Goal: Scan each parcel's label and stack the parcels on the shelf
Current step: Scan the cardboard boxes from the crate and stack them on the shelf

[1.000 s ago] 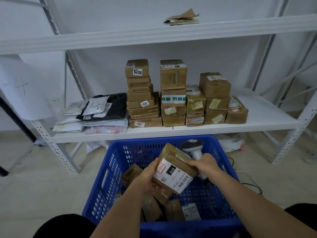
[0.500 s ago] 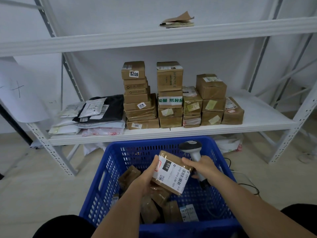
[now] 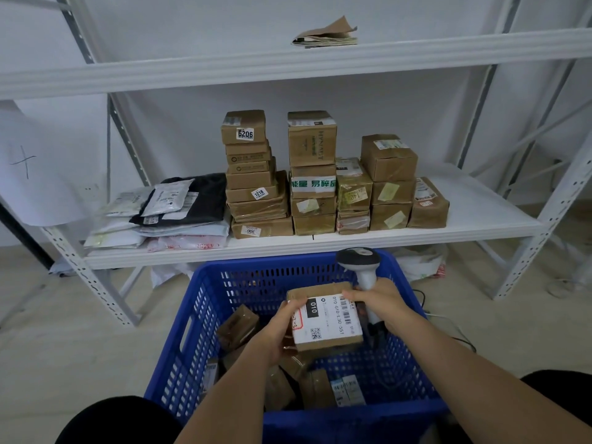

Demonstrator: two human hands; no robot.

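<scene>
Left hand (image 3: 278,331): grips the parcel (image 3: 325,318) over the blue basket (image 3: 179,341).
Right hand (image 3: 381,302): holds the scanner (image 3: 360,267), fingertips touching the parcel's label.
Hidden: scanner handle, mostly.
Shelf (image 3: 480,216): stacked boxes.

Dim, flat indoor light w/ bluish cast, no clear source. Soft shadow under upper shelf (image 3: 288,64); crate (image 3: 205,318) interior dark. No glare. Centre sharp, labels legible. Wide-angle bends shelf posts at edges; corners slightly soft.
</scene>
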